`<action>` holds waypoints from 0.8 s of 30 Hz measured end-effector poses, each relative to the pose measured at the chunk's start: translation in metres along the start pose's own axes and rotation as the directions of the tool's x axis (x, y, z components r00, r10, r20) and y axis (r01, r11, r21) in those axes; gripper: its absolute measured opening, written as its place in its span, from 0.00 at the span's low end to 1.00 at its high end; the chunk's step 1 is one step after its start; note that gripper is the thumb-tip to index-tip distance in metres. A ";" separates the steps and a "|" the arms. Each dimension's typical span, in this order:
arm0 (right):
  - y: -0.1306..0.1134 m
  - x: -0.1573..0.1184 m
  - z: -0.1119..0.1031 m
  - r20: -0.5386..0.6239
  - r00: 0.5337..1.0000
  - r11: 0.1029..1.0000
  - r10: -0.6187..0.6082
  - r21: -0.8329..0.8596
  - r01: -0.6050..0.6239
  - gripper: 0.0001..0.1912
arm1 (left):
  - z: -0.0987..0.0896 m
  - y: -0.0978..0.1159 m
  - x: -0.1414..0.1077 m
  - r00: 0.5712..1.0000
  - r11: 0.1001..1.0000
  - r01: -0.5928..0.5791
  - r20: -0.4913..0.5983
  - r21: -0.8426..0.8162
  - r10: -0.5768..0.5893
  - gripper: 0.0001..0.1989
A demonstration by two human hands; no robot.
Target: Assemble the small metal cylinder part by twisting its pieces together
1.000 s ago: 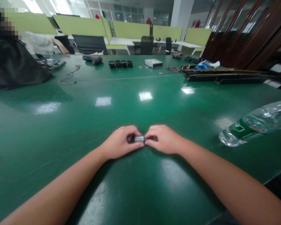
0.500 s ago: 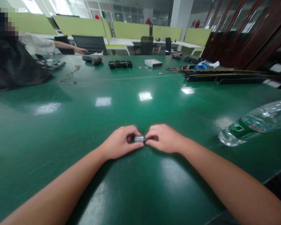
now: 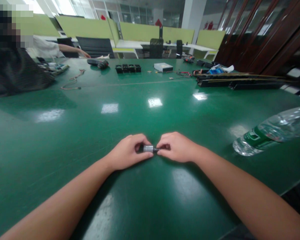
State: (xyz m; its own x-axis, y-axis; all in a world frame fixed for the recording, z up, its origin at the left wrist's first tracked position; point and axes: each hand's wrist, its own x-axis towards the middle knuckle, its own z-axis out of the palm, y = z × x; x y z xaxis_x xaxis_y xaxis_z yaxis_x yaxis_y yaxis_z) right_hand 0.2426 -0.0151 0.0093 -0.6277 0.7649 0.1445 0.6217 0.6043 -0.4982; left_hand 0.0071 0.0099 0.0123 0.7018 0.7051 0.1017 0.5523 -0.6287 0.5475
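Observation:
A small silver cylinder with a dark end [image 3: 148, 148] lies level, low over the table top. My left hand [image 3: 131, 151] is closed around it, thumb along the near side and fingers along the far side. From its right end a thin dark, ribbed-looking piece [image 3: 155, 150] runs to my right hand [image 3: 177, 146]. The thumb and fingertips of that hand pinch the dark piece, whose far end is partly hidden in the grip. What kind of part the cylinder is, I cannot make out.
On the green table [image 3: 130, 113], a clear plastic bottle [image 3: 265, 135] lies on its side at right. Across the far side are black blocks [image 3: 128, 68], a silver box [image 3: 163, 67], a cable [image 3: 73, 80] and long dark strips [image 3: 215, 81]. Another person [image 3: 12, 70] is at the far left.
My right hand has shifted slightly to the right, and a little more of the dark piece shows between the hands. My left hand stays in place with the silver cylinder.

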 end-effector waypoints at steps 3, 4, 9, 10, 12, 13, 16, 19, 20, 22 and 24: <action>0.001 -0.001 -0.003 0.019 1.000 1.000 0.009 -0.013 -0.008 0.09 | 0.000 -0.001 0.000 1.000 1.000 -0.006 -0.003 -0.001 0.006 0.13; 0.001 -0.001 -0.004 0.023 1.000 1.000 0.011 -0.016 -0.011 0.09 | 0.000 -0.001 0.000 1.000 1.000 -0.006 -0.005 0.000 0.006 0.13; 0.005 -0.002 -0.008 0.027 1.000 1.000 0.002 -0.002 -0.002 0.07 | 0.000 -0.001 0.000 1.000 1.000 -0.007 -0.012 0.008 0.007 0.13; 0.007 -0.003 -0.009 0.026 1.000 1.000 0.005 0.004 -0.005 0.07 | 0.000 0.000 0.000 1.000 1.000 -0.006 -0.013 0.008 0.007 0.13; 0.009 -0.004 -0.010 0.028 0.999 1.000 0.016 0.017 -0.016 0.07 | 0.000 0.000 0.000 1.000 1.000 -0.002 -0.016 0.007 0.002 0.13; 0.010 -0.004 -0.010 0.029 0.999 0.999 0.022 0.025 -0.023 0.07 | 0.000 0.000 0.000 1.000 1.000 0.001 -0.017 0.006 -0.001 0.14; 0.013 -0.005 -0.013 0.037 0.998 0.998 0.048 0.046 -0.050 0.07 | 0.000 0.000 0.000 1.000 1.000 0.007 -0.013 0.003 -0.007 0.14; 0.017 -0.007 -0.018 0.063 0.994 0.993 0.085 0.071 -0.089 0.07 | -0.001 -0.001 -0.001 1.000 1.000 0.005 -0.015 0.002 -0.005 0.14; 0.019 -0.008 -0.020 0.073 0.992 0.991 0.098 0.082 -0.104 0.07 | -0.001 -0.001 -0.001 1.000 1.000 0.004 -0.017 0.003 -0.004 0.14; 0.024 -0.009 -0.024 0.088 0.987 0.985 0.132 0.102 -0.141 0.08 | -0.001 0.000 0.000 1.000 1.000 0.001 -0.023 0.006 -0.001 0.14; 0.028 -0.010 -0.026 0.095 0.982 0.978 0.162 0.117 -0.172 0.08 | -0.001 0.000 0.000 1.000 1.000 -0.001 -0.028 0.008 0.002 0.14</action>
State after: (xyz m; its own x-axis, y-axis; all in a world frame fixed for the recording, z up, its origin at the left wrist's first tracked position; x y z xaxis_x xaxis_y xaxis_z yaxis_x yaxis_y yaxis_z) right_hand 0.2782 0.0002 0.0167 -0.5604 0.8280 -0.0195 0.6615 0.4333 -0.6121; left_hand 0.0065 0.0098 0.0129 0.6897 0.7131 0.1258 0.5548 -0.6321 0.5411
